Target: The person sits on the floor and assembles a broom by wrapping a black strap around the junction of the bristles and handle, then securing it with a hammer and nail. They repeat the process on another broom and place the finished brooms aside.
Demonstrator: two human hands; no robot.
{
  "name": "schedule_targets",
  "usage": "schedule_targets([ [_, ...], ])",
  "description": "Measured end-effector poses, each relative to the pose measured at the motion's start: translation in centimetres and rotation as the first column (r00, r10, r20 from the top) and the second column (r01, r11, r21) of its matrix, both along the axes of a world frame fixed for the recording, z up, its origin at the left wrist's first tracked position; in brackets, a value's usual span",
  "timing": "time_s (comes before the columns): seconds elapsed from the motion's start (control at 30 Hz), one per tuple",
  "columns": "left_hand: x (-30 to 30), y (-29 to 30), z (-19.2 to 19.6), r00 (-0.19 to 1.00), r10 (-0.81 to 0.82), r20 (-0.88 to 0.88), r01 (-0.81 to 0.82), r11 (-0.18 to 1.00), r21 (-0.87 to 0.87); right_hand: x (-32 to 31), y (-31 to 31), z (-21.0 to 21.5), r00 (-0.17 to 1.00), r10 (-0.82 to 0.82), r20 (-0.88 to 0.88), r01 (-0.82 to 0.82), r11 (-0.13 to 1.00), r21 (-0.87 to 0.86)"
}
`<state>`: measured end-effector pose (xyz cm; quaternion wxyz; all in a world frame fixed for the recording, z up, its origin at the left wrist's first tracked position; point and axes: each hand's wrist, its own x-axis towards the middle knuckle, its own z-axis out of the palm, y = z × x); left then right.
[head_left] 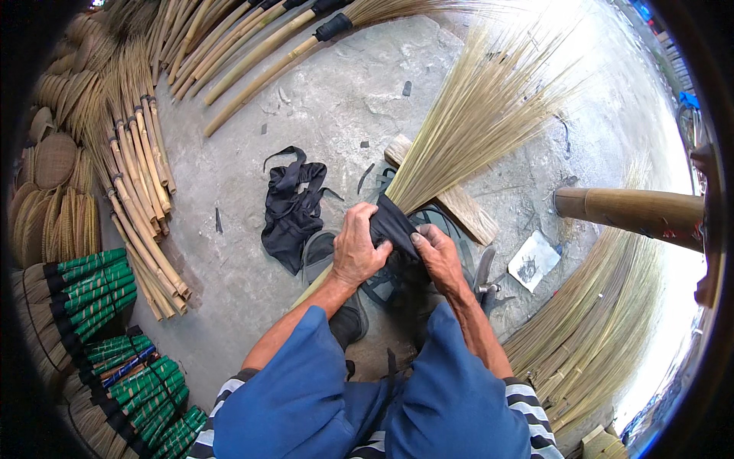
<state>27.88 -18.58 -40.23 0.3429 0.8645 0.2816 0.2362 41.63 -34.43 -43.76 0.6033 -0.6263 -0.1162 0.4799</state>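
Observation:
Between my knees lies a straw broom (466, 126), its long bristles fanning out to the far right. A black strip (395, 229) covers the neck of the bristles. My left hand (358, 246) is closed around that covered neck, fingers over the strip. With thumb and fingers, my right hand (437, 256) pinches the strip's right side and holds it stretched out. Part of a pale handle (312, 288) shows beside my left forearm; its join to the broom is hidden by my hand. Some of the strip hangs in shadow below my hands.
A wooden block (470, 214) lies under the bristles. Crumpled black cloth (294, 206) is on the floor to the left, a metal blade tool (485, 279) to the right. Finished brooms (267, 84), green-bound bundles (95, 283) and loose straw (589, 329) surround me. A bamboo post (627, 210) stands right.

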Motion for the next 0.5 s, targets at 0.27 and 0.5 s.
schedule_targets([
  [0.27,1.3,2.3,0.0,0.992,-0.123,-0.024,0.076,0.744,-0.664,1.1,0.9,1.1,0.991,0.003,0.131,0.001,0.999,-0.032],
  [0.5,0.5,0.8,-0.3,0.986,-0.117,0.122,0.128,0.988,-0.086,0.1,-0.2,2.8,0.989,-0.015,0.147,0.019,1.000,-0.024],
])
